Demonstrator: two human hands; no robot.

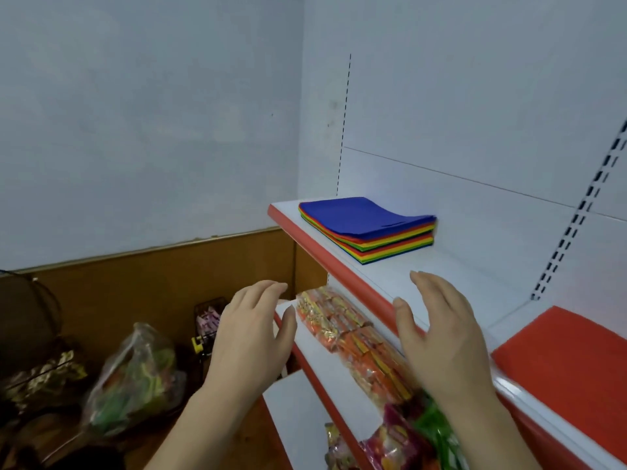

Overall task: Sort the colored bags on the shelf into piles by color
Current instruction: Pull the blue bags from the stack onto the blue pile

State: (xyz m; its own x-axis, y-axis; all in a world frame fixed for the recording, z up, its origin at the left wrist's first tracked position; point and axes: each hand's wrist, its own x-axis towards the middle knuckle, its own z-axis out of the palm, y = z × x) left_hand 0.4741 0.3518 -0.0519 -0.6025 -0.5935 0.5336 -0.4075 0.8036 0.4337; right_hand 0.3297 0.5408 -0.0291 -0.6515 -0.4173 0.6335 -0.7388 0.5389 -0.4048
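White metal shelf [441,276] with a red front edge runs ahead of my hands. Beyond my right hand [437,330] lies a flat stack of coloured bags [366,228], soft fabric, blue on top. To its right lies one red bag [573,361]. My left hand [251,330] hovers spread and empty; the right too. Below them, shiny snack packets [353,340] fill the lower shelf.

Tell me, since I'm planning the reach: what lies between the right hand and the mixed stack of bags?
Head view: only bare white shelf separates the right hand from the stack.
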